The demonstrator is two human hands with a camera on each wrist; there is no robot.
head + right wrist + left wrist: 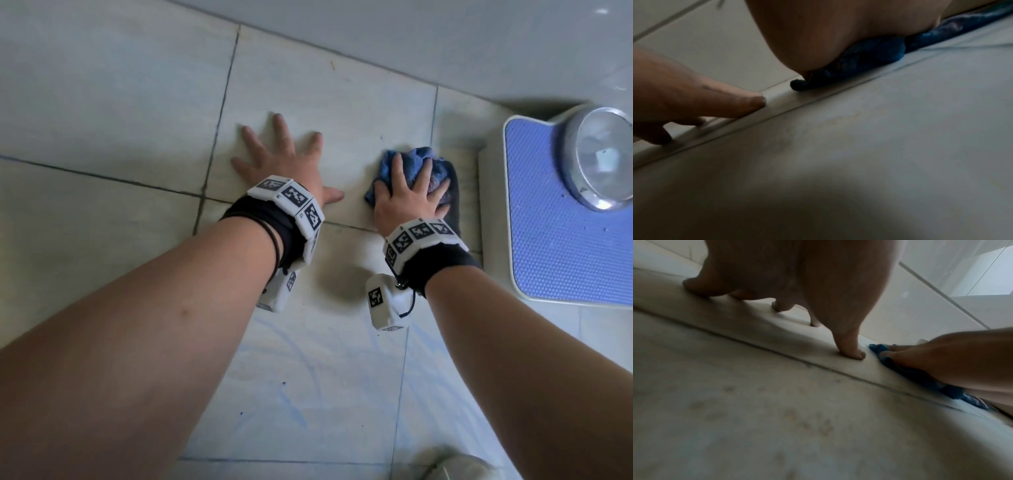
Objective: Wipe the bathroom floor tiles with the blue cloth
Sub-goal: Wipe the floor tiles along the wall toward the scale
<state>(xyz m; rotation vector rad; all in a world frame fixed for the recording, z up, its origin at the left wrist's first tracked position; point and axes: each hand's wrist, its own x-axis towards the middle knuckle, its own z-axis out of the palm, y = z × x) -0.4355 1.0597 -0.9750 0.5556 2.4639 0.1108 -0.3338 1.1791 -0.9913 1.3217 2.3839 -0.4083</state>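
The blue cloth (416, 161) lies bunched on the pale floor tiles (120, 102), just left of a scale. My right hand (409, 195) lies on top of it with fingers spread, pressing it down. In the right wrist view the palm (838, 29) covers the cloth (869, 60), which sits along a grout line. My left hand (287, 164) is planted flat on the tile to the cloth's left, fingers splayed, holding nothing. The left wrist view shows its fingertips (855, 353) on the tile, with the right hand (941, 356) and the cloth (920, 378) close beside.
A white bathroom scale (561, 222) with a blue ribbed top and a round dial (603, 157) stands right of the cloth. The wall base (411, 27) runs across the top. Faint blue streaks (291, 377) mark the near tile. A pale rounded object (452, 466) shows at the bottom edge.
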